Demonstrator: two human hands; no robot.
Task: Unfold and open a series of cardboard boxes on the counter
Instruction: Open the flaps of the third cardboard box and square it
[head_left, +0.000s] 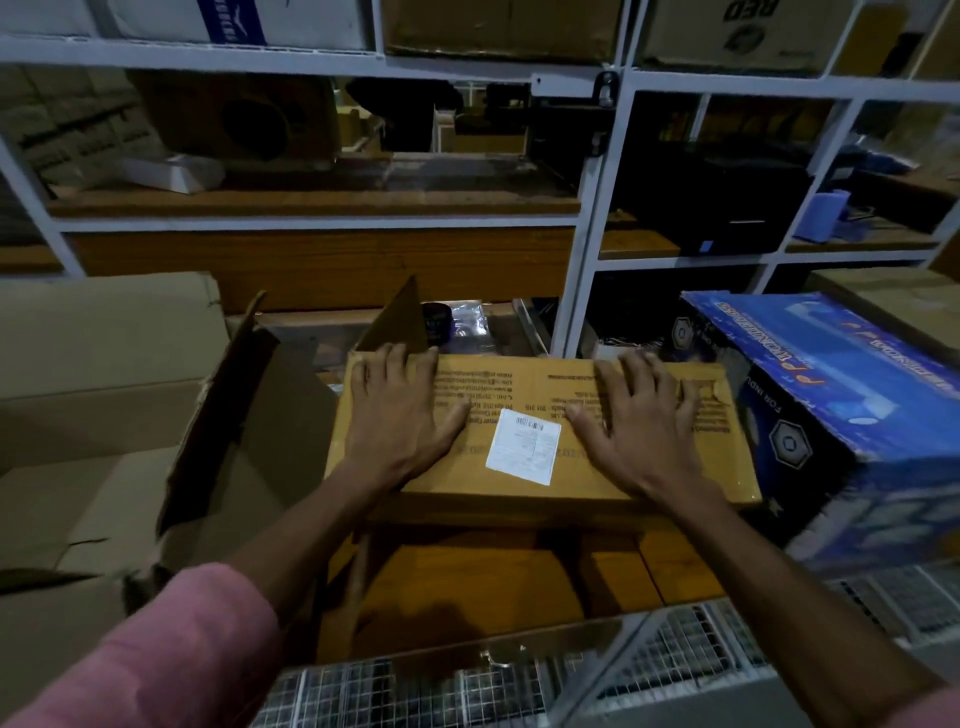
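Note:
A flattened tan cardboard box (524, 395) with printed text and a white label (524, 447) lies on the wooden counter (498, 582) in the middle of the view. My left hand (402, 410) presses flat on its left part, fingers spread and reaching the far edge. My right hand (644, 421) presses flat on its right part the same way. A brown flap (400, 317) stands up behind the box's far left corner.
A large opened plain carton (104, 415) with a torn flap stands at the left. A blue printed box (841, 415) leans at the right. White metal shelving (582, 249) with more boxes rises behind. Wire mesh (467, 686) runs along the counter's near edge.

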